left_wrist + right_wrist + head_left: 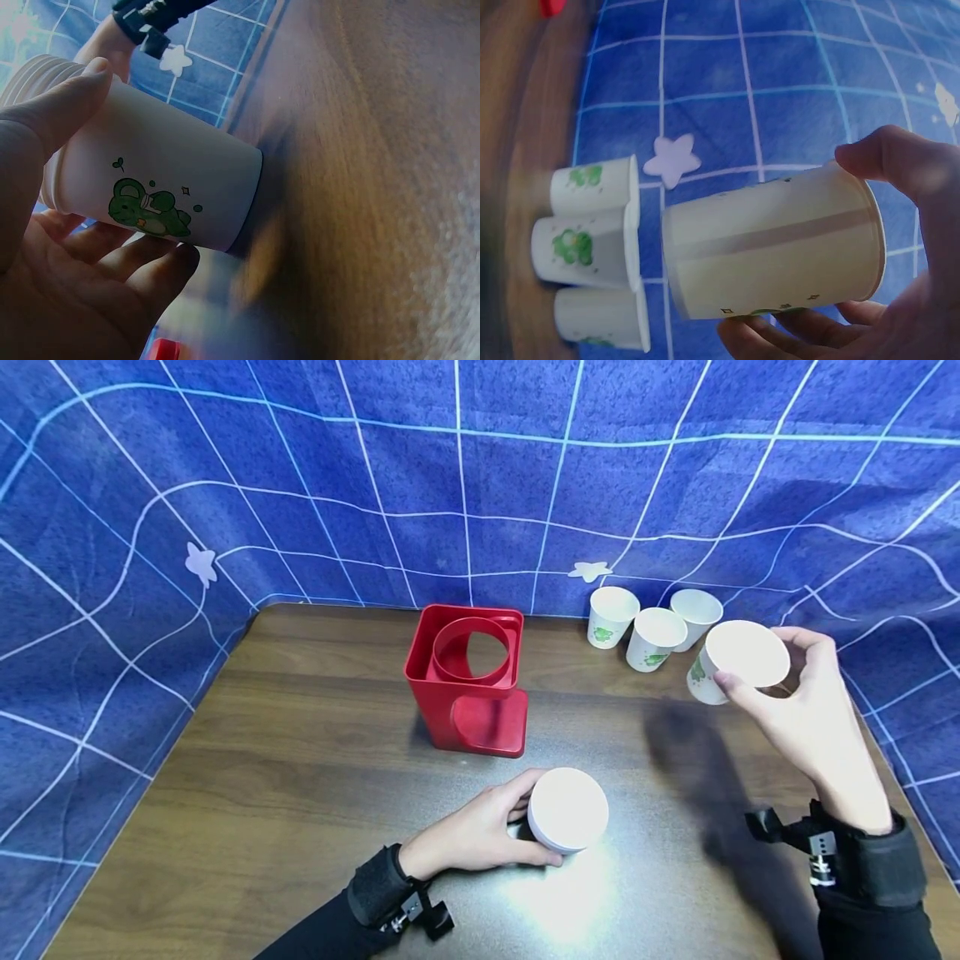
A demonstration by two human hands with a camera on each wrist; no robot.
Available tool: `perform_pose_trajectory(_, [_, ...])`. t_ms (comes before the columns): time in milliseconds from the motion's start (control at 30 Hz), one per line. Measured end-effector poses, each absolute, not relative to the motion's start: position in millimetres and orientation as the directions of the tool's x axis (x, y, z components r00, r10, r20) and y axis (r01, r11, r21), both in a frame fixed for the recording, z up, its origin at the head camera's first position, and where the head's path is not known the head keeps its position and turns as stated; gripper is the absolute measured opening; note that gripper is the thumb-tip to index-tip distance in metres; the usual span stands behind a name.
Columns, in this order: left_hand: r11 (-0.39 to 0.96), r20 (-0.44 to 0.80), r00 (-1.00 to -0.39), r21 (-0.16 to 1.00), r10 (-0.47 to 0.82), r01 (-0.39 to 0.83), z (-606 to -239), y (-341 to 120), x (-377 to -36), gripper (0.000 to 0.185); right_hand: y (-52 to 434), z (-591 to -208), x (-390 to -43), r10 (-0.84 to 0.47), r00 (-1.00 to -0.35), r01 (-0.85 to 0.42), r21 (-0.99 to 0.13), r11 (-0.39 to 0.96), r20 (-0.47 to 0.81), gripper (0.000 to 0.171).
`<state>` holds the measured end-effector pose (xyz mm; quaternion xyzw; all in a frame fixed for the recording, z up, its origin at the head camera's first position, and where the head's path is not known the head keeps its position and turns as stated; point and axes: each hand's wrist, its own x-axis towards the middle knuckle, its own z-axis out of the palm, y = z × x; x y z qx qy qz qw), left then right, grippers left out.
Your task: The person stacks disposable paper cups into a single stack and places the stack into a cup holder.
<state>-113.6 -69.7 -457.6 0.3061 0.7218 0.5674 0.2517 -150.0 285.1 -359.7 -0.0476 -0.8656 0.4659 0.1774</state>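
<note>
Nested white paper cups [567,810], printed with a green cartoon animal, are nearest me, several rims showing at the mouth; the left hand [480,828] grips them, thumb and fingers round the stack, low over the table. Farther right, the right hand [817,718] holds what looks like a single white paper cup [746,653] between thumb and fingers, and I read it as raised off the brown wood-grain tabletop [300,735]. Just beyond, three upright white paper cups with green prints [657,639] stand clustered by the blue gridded cloth [420,468]. By my reckoning three are set out, one is in hand, and the nested ones, which I can't count, are left. Neither hand touches the square red plastic stand with a round ring [465,687], beyond the stack.
</note>
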Motion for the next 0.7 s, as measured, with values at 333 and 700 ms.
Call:
perform_pose_trajectory(333, [0.174, -0.023, -0.690, 0.973, 0.724, 0.151, -457, -70, -113, 0.081, 262, -346, -130, 0.062, -0.931, -0.274, -0.798, 0.536, 0.361, 0.070])
perform_pose_trajectory(700, [0.179, -0.028, -0.691, 0.973, 0.723, 0.148, -456, -70, -113, 0.081, 243, -334, -110, -0.017, -0.930, -0.313, -0.765, 0.563, 0.368, 0.074])
